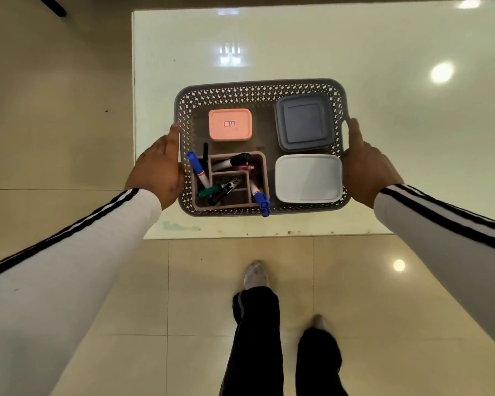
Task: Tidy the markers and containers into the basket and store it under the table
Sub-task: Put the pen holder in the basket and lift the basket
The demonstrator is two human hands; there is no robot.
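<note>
Grey perforated basket, seen from above over the near left part of the glossy pale bench; whether it rests on the surface or is raised above it cannot be told. Inside, at the far left, a pink container with a small label on its lid; at the far right, a blue-grey container; at the near right, just beside it, a white container. The near left quarter holds a mauve divided organiser carrying the markers: a black-capped marker and a pink pen lying in its far compartment, a green marker and a black marker crossing its middle, one blue marker tilted at its left side and another blue marker overhanging the basket's near rim. The left grip grasps the basket's left side and the right grip its right side, thumbs up along the rim, fingers hidden. White sleeves with black stripes; tiled floor below.
</note>
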